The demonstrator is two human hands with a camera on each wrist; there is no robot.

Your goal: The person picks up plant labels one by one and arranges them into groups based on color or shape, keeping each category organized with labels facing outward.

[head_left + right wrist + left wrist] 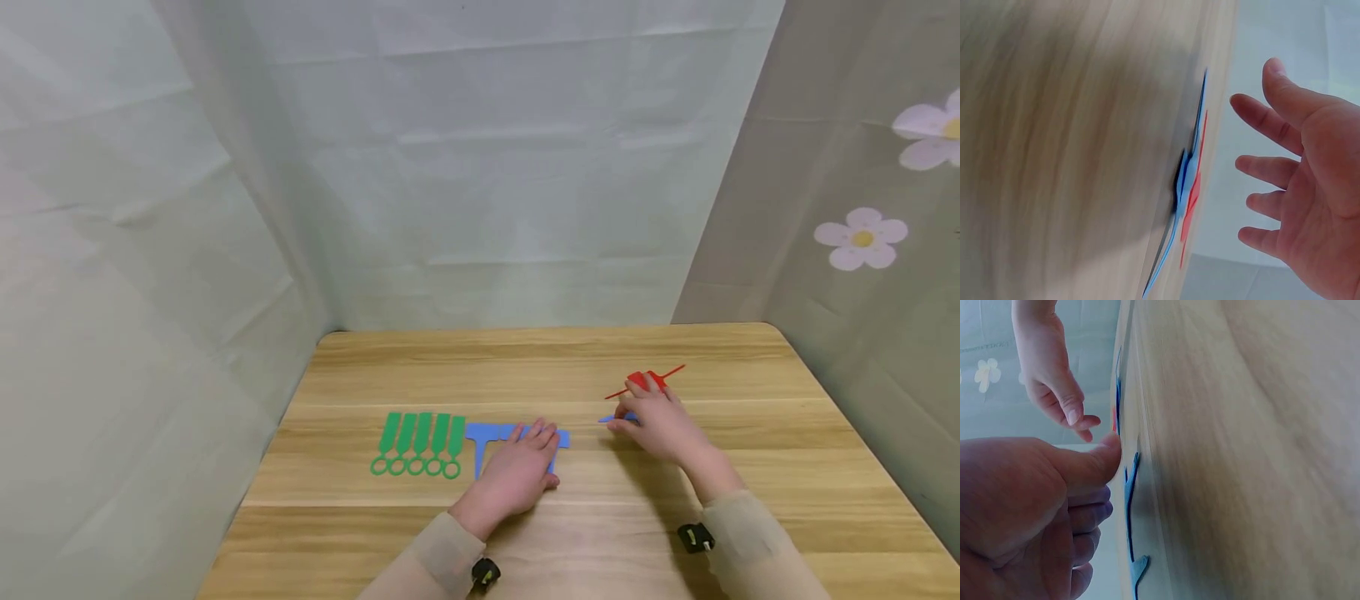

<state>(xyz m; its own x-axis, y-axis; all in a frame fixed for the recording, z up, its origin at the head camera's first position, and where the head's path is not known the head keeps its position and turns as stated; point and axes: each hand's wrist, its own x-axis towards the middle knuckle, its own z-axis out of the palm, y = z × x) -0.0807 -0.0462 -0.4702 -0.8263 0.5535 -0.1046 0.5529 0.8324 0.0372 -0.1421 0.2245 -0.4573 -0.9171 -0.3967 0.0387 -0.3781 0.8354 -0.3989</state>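
Observation:
My left hand [517, 471] lies over a row of blue T-shaped plant labels [483, 432] near the middle of the table, its fingers stretched forward across them. Part of the row is hidden under that hand. To the right, my right hand [660, 425] hovers over more blue labels [1188, 178], which it mostly covers in the head view. Its fingers are spread and apart from the labels in the right wrist view. Just beyond them lie red labels [657, 379] with thin pointed stems.
Left of the blue row, several green ring-ended tags [405, 435] lie side by side. All sit on a wood-grain table [360, 542]. Pale hanging cloth [487, 208] stands behind and at both sides; the right side carries printed flowers.

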